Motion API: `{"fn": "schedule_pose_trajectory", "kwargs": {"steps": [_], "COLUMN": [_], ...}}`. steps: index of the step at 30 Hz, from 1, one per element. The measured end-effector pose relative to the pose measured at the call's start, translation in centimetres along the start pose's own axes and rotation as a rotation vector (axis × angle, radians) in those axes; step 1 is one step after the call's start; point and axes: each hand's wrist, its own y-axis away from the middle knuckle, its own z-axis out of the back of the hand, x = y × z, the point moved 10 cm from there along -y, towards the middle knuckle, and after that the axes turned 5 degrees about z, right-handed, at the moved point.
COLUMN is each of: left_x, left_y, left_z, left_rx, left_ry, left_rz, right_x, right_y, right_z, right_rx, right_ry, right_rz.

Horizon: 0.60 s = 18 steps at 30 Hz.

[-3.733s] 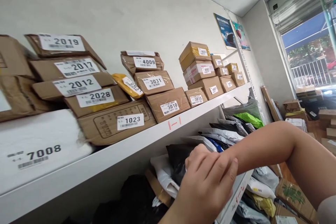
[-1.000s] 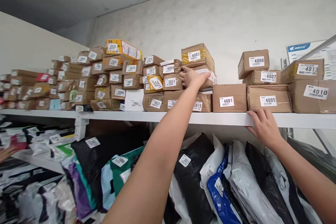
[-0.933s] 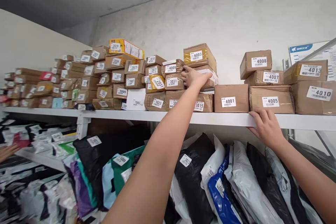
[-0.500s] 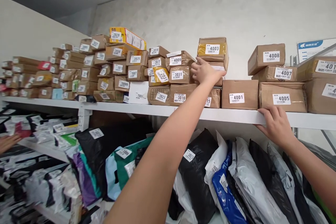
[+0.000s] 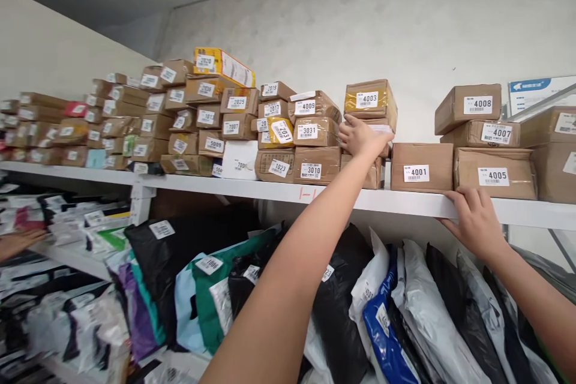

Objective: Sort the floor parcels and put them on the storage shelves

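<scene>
My left hand [image 5: 362, 137] reaches up to a stack on the upper shelf and spans a cardboard box, its fingers at the left side and thumb at the right. That box is mostly hidden behind the hand. Directly above it rests a taped cardboard box labelled 4003 [image 5: 369, 99]. My right hand [image 5: 479, 222] is closed over the front edge of the white shelf [image 5: 418, 203], below the boxes labelled 4001 [image 5: 423, 162] and 4005 [image 5: 495, 174]. Left of my left hand are boxes labelled 3031 [image 5: 315, 131] and 3010 [image 5: 316, 162].
Labelled boxes fill the shelf to the left, with a yellow box [image 5: 225, 66] on top. Boxes 4008 [image 5: 468, 109] and 4007 [image 5: 481, 132] stand at the right. Below are upright mailing bags, including a blue one [image 5: 389, 336]. Another person's hand [image 5: 20, 244] shows at far left.
The camera view has shifted slightly. Box 4003 and my left hand sit a little lower against the neighbouring boxes. My right hand stays on the shelf edge.
</scene>
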Motion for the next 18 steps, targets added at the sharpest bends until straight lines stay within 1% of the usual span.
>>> {"fn": "schedule_pose_trajectory", "kwargs": {"steps": [3, 5, 8, 10, 11, 12, 13, 14, 16, 18], "left_x": [0.2, 0.2, 0.1, 0.0, -0.1, -0.1, -0.3, -0.5, -1.4, -2.4], "left_y": [-0.6, -0.7, -0.4, 0.1, 0.5, 0.9, 1.4, 2.0, 3.5, 5.1], "left_z": [0.1, 0.2, 0.3, 0.4, 0.4, 0.5, 0.7, 0.9, 1.3, 1.0], "left_rx": [0.010, -0.006, -0.053, -0.077, -0.089, -0.097, -0.110, -0.131, -0.168, -0.170], "left_ry": [-0.016, -0.018, 0.009, 0.038, 0.059, 0.085, 0.117, 0.148, 0.188, 0.182], "left_rz": [-0.015, -0.028, -0.048, -0.072, -0.088, -0.115, -0.156, -0.212, -0.373, -0.548], "right_x": [-0.1, -0.1, 0.0, -0.5, -1.4, -2.9, -4.9, -7.5, -13.5, -19.6], "right_y": [-0.1, -0.2, -0.2, 0.0, 0.2, 0.6, 1.1, 1.9, 4.0, 6.5], "right_z": [-0.4, -0.5, 0.2, 1.5, 2.5, 3.6, 4.7, 5.9, 8.1, 9.6], "right_rx": [0.040, 0.072, 0.095, 0.044, -0.006, -0.069, -0.139, -0.211, -0.340, -0.422], "right_ry": [0.007, 0.002, -0.048, -0.086, -0.080, -0.053, -0.008, 0.045, 0.130, 0.148], "right_rz": [-0.020, -0.046, -0.044, -0.020, -0.031, -0.076, -0.157, -0.271, -0.550, -0.832]}}
